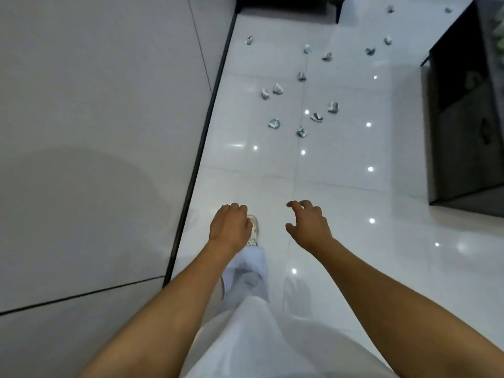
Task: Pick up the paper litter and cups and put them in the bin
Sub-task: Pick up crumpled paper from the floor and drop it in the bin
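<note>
Head view: paper litter (301, 131) beyond empty hands.

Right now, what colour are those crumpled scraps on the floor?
White with blue-grey patches, seen in the head view: crumpled paper scraps on the glossy white floor.

Crumpled pieces of paper litter (301, 131) are scattered on the glossy white floor, well ahead of the person. They are small, whitish with blue-green patches. A loose cluster is seen in the middle, with one piece (274, 123) nearest on the left. Others are spread farther away, one (249, 40) near the wall. No piece is touched.
</note>
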A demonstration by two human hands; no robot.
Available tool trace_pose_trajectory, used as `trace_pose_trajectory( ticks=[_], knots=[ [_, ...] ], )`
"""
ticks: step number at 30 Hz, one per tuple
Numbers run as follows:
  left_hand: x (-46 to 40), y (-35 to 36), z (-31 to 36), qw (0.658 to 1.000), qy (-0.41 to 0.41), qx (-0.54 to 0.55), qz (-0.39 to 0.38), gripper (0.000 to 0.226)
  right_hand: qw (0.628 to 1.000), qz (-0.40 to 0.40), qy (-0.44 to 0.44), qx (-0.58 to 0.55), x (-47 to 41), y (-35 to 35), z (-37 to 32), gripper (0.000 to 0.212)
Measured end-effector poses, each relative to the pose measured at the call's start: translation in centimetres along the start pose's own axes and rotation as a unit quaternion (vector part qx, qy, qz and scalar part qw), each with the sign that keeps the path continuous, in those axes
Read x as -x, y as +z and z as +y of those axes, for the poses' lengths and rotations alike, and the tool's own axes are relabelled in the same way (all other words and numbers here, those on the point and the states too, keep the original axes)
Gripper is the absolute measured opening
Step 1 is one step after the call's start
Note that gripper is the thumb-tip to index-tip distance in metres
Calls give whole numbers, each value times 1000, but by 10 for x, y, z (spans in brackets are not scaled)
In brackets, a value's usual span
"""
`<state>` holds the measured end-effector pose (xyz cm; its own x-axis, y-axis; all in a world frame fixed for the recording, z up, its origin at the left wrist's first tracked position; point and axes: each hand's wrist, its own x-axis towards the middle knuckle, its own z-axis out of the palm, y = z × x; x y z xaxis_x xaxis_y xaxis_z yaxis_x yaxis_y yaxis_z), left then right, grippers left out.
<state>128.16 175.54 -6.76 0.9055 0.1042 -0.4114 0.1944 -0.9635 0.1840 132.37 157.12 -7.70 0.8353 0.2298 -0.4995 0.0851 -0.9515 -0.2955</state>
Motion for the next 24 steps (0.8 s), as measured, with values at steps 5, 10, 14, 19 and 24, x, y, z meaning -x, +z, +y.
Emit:
trace_pose_trajectory(
  ticks=[5,10,14,19,24],
  knots=[
    [-124,-52,9,998,57,-12,-6,33,998,26,49,-37,-103,-61,-4,54],
    [-229,-108,11,996,81,-24,-9,35,994,43,66,-70,-189,-122,-19,55],
    [-295,-138,14,995,94,-34,-19,35,992,41,83,-85,-247,-155,-19,55],
    [-378,-160,28,995,87,-47,-29,34,991,25,94,-97,-321,-186,-2,53],
    [-481,-179,54,995,82,-50,-28,34,990,11,95,-108,-419,-223,26,52]
  ],
)
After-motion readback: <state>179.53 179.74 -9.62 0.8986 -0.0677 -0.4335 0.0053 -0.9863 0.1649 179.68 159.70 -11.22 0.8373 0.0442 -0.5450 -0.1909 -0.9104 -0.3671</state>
